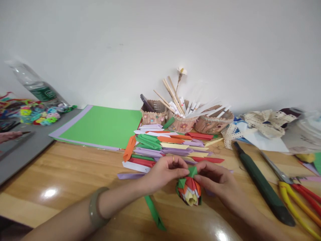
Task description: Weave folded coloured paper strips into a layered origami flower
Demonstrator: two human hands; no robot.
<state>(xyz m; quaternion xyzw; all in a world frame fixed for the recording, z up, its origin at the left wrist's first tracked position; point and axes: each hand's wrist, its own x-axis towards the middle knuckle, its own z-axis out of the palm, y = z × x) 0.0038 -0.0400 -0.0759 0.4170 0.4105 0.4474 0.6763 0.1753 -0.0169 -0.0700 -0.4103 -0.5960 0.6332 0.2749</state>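
Between both hands is a folded paper flower (190,189), with red, orange, white and pale yellow layers and green pieces at its top and side. My left hand (167,172) pinches the left edge of its green top between thumb and fingers. From the other side my right hand (217,179) grips the same green top. The flower's pale yellow opening faces down toward me. Just behind my hands lie folded paper strips (173,150) in green, purple, orange, red, white and yellow. One loose green strip (154,212) rests below my left wrist.
Green paper sheets (107,124) lie at the back left. Three decorated baskets (183,124) with sticks and pens stand by the wall. A dark green long-bodied tool (265,187), scissors (288,187) and lace (268,122) are at right. Another person's hand (10,136) is at far left.
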